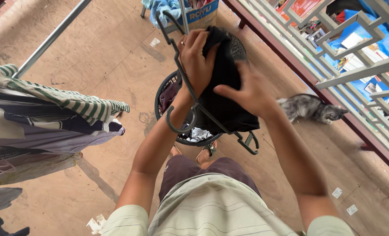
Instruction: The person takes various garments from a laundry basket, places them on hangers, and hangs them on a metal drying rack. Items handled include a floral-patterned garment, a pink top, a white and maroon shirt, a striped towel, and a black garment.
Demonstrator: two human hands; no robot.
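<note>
A black garment point(223, 87) is held up at chest height over a round dark laundry basket point(166, 94) on a bare plywood floor point(102, 57), gripped from both sides by a person seen from above. The left hand point(196, 59) is closed around the top edge of the cloth, fingers curled tightly over a bunched fold, a ring visible on one finger. The same hand also grips dark plastic hangers point(183, 83), whose hooks and bars slant down past the wrist and out below the garment. The right hand point(247, 91) is blurred; it lies against the right side of the cloth with the thumb stretched across the front of the fabric and the other fingers bent, though whether they pinch the fabric or merely press on it cannot be told.

The basket stands just in front of the person's sandalled feet and holds crumpled clothes. At left, a striped green-and-white shirt point(72, 102) and other washing hang over a rack point(50, 39) with a metal pole. At right, a grey tabby cat point(310, 108) lies on the floor beside a white railing point(356, 70). A cardboard box point(203, 15) sits at the top, beyond the basket.
</note>
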